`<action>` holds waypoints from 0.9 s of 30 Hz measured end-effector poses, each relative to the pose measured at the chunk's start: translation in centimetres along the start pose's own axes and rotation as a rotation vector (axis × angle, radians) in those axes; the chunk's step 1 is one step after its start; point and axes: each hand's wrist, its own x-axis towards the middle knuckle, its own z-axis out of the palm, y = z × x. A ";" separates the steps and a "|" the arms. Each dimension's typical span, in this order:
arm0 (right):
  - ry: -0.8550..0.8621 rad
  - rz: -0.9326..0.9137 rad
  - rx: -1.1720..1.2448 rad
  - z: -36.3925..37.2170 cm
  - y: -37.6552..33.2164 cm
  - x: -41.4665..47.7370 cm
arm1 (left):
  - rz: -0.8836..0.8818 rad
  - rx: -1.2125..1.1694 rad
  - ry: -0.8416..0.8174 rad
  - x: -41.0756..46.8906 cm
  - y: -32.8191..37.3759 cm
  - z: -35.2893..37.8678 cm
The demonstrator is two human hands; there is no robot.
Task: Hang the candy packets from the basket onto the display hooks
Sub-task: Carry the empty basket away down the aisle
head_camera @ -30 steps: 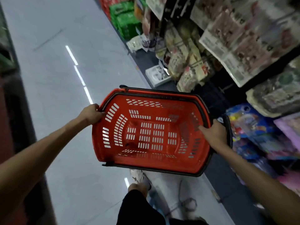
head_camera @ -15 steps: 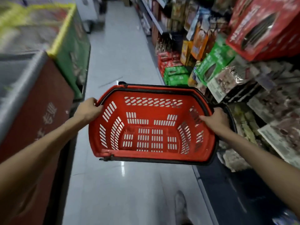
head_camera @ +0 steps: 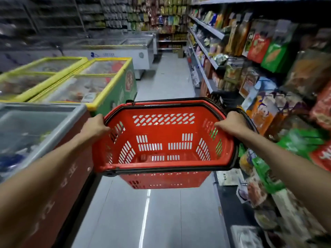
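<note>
Two grips carry the red basket (head_camera: 179,130) level above the aisle floor (head_camera: 161,215). The left grip (head_camera: 95,126) has its fingers curled over the left rim, and the right grip (head_camera: 231,124) is clenched round the right rim together with the black handle (head_camera: 251,122) that bows outward there. No candy packets show inside and the slotted bottom lies bare, so by my reading either the hanging is done or more stock must be fetched. The basket's right end sits just beside the shelf goods (head_camera: 263,113), and its left end is near the red freezer (head_camera: 41,140). A swing toward the shelf could snag the loose handle on the hooks or knock goods down, and drifting left could bump the freezer edge. Blur on the right makes the hooks themselves hard to pick out.
</note>
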 end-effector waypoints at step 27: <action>0.127 0.035 -0.058 0.5 -22.7 66.0 | 0.209 -0.193 0.044 69.5 20.6 -2.3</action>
